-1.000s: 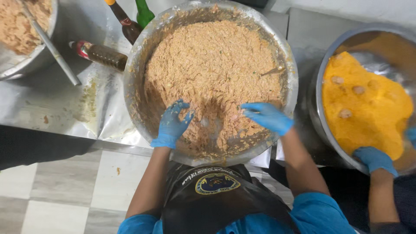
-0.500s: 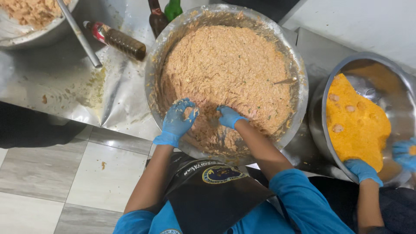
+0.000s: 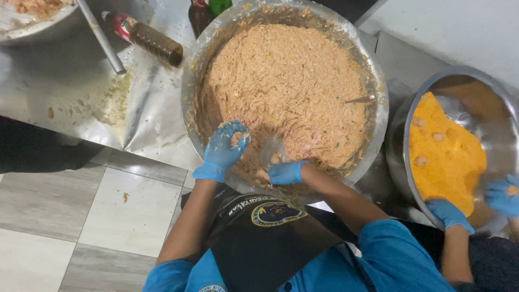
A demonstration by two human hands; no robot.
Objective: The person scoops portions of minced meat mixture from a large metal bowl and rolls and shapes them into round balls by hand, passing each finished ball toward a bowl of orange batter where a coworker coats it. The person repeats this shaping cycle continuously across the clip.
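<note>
**Two gloved hands in a big bowl of minced mixture**

One foil-covered table [image 3: 65,103] carries everything, smeared with crumbs of the mix. On it stand three metal bowls. The largest, a wide steel bowl [image 3: 190,81], is nearly full of an orange-tan minced mixture [image 3: 292,86] flecked with green. A second bowl [image 3: 397,157] to the right holds bright yellow batter [image 3: 443,162] with pale lumps in it. A third bowl [image 3: 38,27], cut off at the top left corner, holds more of the tan mix, and a metal handle [image 3: 100,35] leans out of it.

Three bottles are in view: one brown bottle [image 3: 148,40] lying on the foil, and two more at the top edge, dark [image 3: 199,13] and green [image 3: 219,5].

The person's left hand [image 3: 224,148], in a blue glove, is half curled with a clump of mixture cupped in its palm at the bowl's near edge. The right hand [image 3: 285,173], also gloved, is bent flat and scraping the near inner wall, holding nothing clear. A co-worker's two gloved hands [image 3: 448,213] [image 3: 503,194] work the yellow bowl.
</note>
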